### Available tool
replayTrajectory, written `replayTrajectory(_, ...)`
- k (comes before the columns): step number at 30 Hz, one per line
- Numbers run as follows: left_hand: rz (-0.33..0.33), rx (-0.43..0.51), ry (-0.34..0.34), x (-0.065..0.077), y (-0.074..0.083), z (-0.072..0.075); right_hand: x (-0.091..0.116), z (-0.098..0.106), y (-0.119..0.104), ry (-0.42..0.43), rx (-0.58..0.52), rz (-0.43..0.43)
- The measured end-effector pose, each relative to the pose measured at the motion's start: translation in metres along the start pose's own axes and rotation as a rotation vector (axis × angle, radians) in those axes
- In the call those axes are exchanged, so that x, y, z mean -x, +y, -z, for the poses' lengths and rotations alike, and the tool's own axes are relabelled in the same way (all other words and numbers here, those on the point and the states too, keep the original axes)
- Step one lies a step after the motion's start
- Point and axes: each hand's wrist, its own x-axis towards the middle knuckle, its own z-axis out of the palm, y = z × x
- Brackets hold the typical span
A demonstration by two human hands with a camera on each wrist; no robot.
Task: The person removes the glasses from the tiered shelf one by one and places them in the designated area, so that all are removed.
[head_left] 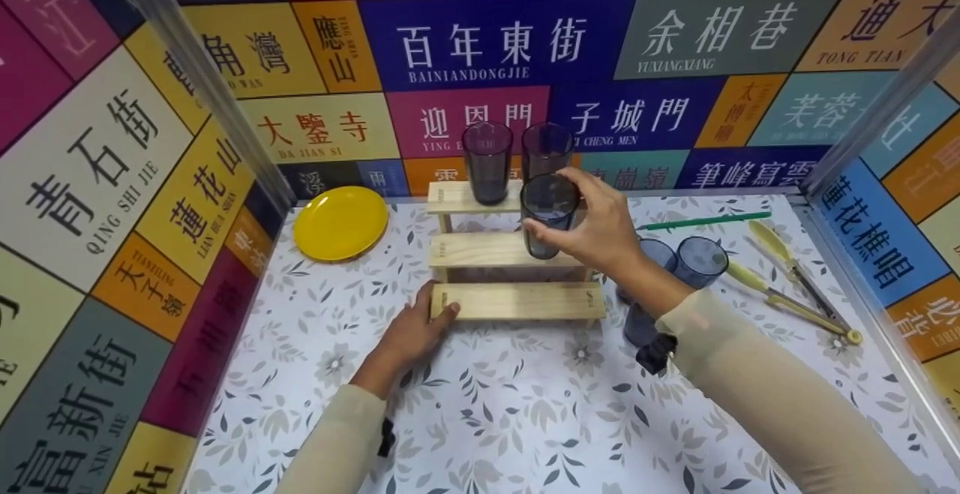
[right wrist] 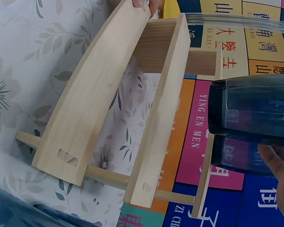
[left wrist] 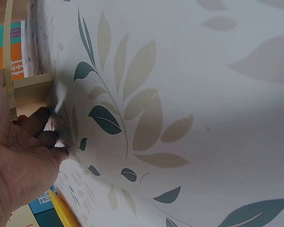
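My right hand [head_left: 604, 224] holds a dark, see-through glass tumbler [head_left: 550, 212] upright, thumb on its near side and fingers at its far rim. In the head view the tumbler overlaps the middle step of a three-step wooden stand [head_left: 517, 301]. Two more dark tumblers stand on the top step, a left one [head_left: 487, 167] and a right one [head_left: 547, 141] partly hidden behind the held one. My left hand [head_left: 412, 329] grips the left end of the lowest step, thumb on top; the left wrist view shows its fingers [left wrist: 38, 123] curled beneath the board.
Right of the stand, further tumblers [head_left: 702, 260] stand close together, partly covered by my right forearm. Beyond them lie tongs with yellow tips [head_left: 806, 291] and a thin green stick [head_left: 705, 221]. A yellow plate [head_left: 341, 224] lies at the back left. Printed panels [head_left: 495, 36] enclose the leaf-patterned table.
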Motion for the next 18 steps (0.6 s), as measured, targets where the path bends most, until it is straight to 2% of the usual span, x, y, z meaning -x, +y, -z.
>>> replayTrajectory(8, -0.044, -0.015, 0.02, 0.002, 0.003, 0.001, 0.011, 0.017, 0.006, -0.013, 0.009, 0.001)
replayTrajectory(18, -0.028, -0.019, 0.015, 0.002, 0.002, 0.001, 0.022, 0.039, 0.017, -0.003, 0.042, -0.056)
